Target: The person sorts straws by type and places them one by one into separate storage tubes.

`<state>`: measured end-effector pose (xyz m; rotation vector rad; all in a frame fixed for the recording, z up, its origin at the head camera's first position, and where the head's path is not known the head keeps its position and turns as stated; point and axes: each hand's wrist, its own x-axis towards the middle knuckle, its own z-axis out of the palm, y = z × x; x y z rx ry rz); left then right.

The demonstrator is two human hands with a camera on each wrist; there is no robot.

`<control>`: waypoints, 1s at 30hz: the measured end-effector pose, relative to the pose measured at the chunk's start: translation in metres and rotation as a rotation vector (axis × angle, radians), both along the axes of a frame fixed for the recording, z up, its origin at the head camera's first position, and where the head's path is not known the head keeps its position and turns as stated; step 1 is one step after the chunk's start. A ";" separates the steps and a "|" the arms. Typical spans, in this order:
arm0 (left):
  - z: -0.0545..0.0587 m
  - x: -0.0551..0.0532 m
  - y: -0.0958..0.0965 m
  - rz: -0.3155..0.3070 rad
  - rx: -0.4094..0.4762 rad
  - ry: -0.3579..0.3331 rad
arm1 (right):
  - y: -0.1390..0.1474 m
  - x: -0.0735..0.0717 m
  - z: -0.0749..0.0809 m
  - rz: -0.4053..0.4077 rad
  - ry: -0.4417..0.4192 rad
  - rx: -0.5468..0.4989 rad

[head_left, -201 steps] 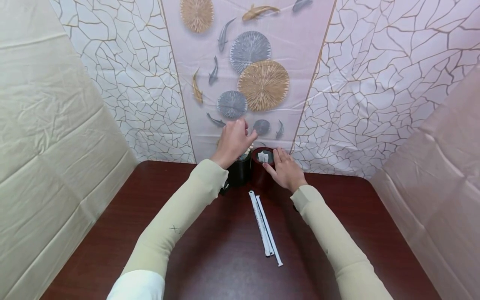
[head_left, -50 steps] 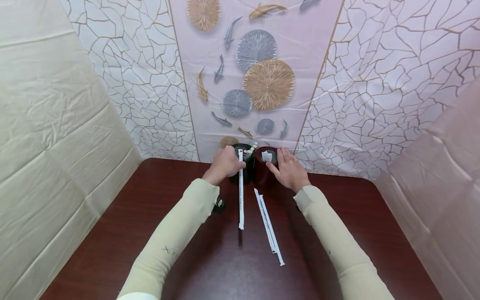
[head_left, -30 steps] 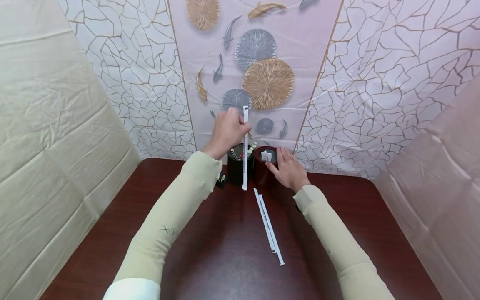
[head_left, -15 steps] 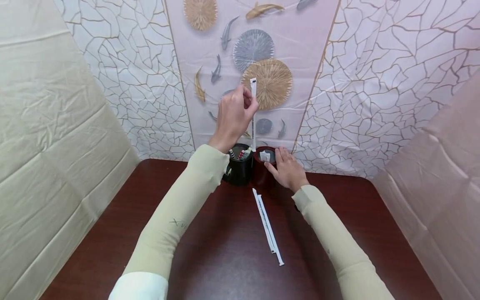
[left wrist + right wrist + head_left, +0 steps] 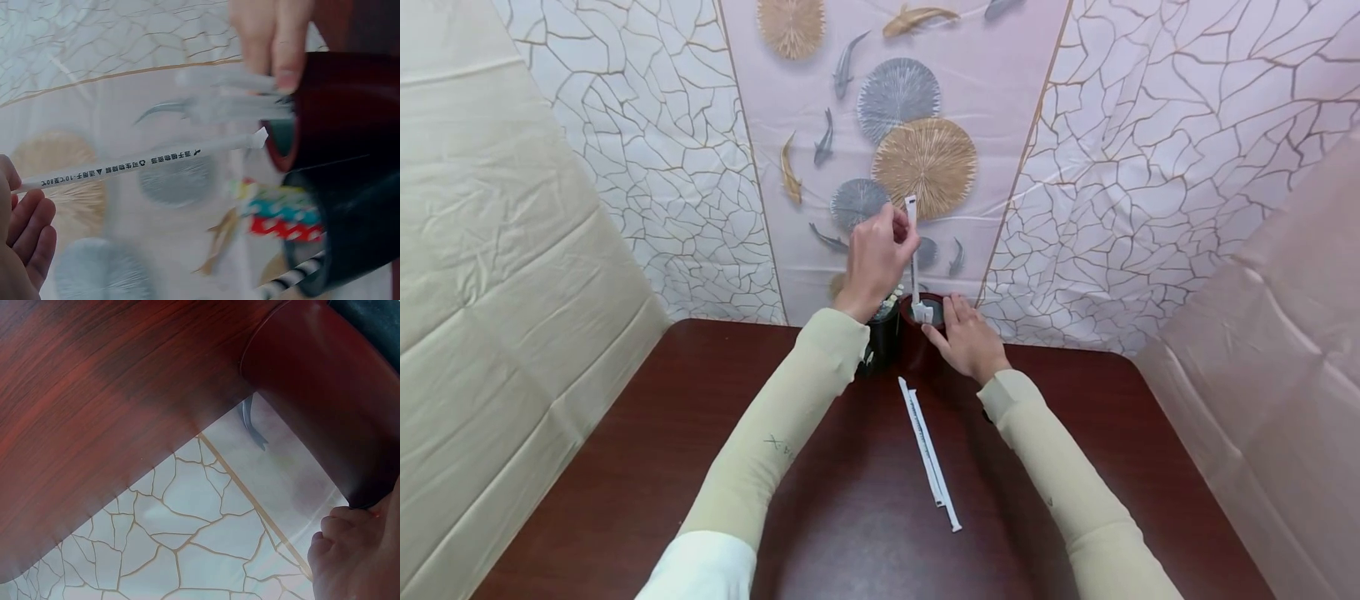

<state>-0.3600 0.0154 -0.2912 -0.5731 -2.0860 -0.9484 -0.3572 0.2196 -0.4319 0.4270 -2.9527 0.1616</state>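
Note:
My left hand [image 5: 880, 254] pinches a white paper-wrapped straw [image 5: 144, 164] near its upper end, printed with dark lettering. The straw hangs almost upright, and its lower end is at the mouth of a dark red cup [image 5: 350, 106]; whether it is past the rim is hard to tell. White wrapped straws [image 5: 240, 107] stick out of that cup. My right hand [image 5: 972, 337] holds the cup by its rim from the right side, thumb toward the near edge. Two more wrapped straws [image 5: 927, 442] lie side by side on the brown table [image 5: 820, 517].
Touching or close to the red cup's left side stands a black cup [image 5: 365, 219] with several patterned straws [image 5: 281, 228] in it. Behind both cups hangs a patterned cloth [image 5: 1090, 208]. Pale cloth walls [image 5: 535, 275] flank the table.
My left hand lifted the straw upright above the cups, moved it right, and has lowered it to the red cup's mouth. The right hand has kept its hold on the red cup.

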 end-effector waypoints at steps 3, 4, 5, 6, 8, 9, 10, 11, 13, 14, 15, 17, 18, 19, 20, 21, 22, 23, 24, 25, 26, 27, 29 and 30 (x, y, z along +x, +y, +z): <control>-0.016 -0.005 0.003 -0.006 -0.002 -0.014 | -0.001 0.001 0.001 -0.007 -0.003 0.000; -0.021 -0.006 0.004 -0.008 -0.003 -0.017 | -0.001 0.001 0.001 -0.009 -0.003 -0.001; -0.026 -0.007 0.005 -0.008 -0.005 -0.020 | -0.002 0.001 0.002 -0.010 -0.002 -0.001; -0.031 -0.009 0.006 -0.006 -0.008 -0.021 | -0.002 0.001 0.002 -0.009 -0.001 0.000; -0.041 -0.011 0.008 -0.007 -0.013 -0.031 | -0.002 0.001 0.002 -0.008 0.004 0.002; -0.046 -0.012 0.008 -0.002 -0.019 -0.039 | -0.002 0.000 0.002 -0.007 0.006 0.005; -0.050 -0.012 0.008 0.005 -0.026 -0.050 | -0.002 0.000 0.002 -0.006 0.008 0.007; -0.054 -0.013 0.009 0.013 -0.036 -0.061 | -0.002 0.000 0.002 -0.005 0.008 0.011; -0.061 -0.013 0.008 0.028 -0.055 -0.095 | -0.002 0.001 0.001 -0.005 0.006 0.015; -0.064 -0.013 0.008 0.035 -0.067 -0.115 | -0.002 0.001 0.001 -0.005 0.005 0.015; -0.066 -0.013 0.008 0.039 -0.077 -0.131 | -0.001 0.001 0.001 -0.006 0.005 0.017; -0.068 -0.012 0.005 0.050 -0.099 -0.155 | -0.002 0.001 0.001 -0.006 0.004 0.019; -0.069 -0.012 0.004 0.052 -0.107 -0.164 | -0.003 0.001 0.001 -0.005 0.004 0.019; -0.068 -0.012 0.002 0.052 -0.112 -0.168 | -0.003 0.001 0.001 -0.006 0.003 0.018; -0.066 -0.011 0.001 0.050 -0.115 -0.167 | -0.003 0.001 0.001 -0.007 0.000 0.018; -0.064 -0.011 -0.001 0.051 -0.117 -0.164 | -0.003 0.002 0.001 -0.008 -0.003 0.016; -0.061 -0.010 -0.002 0.052 -0.119 -0.159 | -0.003 0.002 0.001 -0.010 -0.005 0.015; -0.058 -0.009 -0.003 0.048 -0.119 -0.156 | -0.003 0.002 0.001 -0.010 -0.006 0.013; -0.055 -0.007 -0.005 0.047 -0.121 -0.153 | -0.003 0.002 0.001 -0.010 -0.007 0.012; -0.051 -0.005 -0.006 0.047 -0.125 -0.149 | -0.003 0.001 0.002 -0.010 -0.008 0.009; -0.047 -0.003 -0.008 0.048 -0.131 -0.147 | -0.002 0.001 0.001 -0.008 -0.006 0.009; -0.043 -0.001 -0.009 0.050 -0.140 -0.148 | -0.002 0.001 0.001 -0.005 -0.004 0.008; -0.037 0.004 -0.012 0.056 -0.161 -0.151 | -0.001 0.000 0.000 -0.003 -0.004 0.008; -0.034 0.007 -0.013 0.064 -0.174 -0.154 | -0.001 -0.001 0.000 -0.003 -0.005 0.007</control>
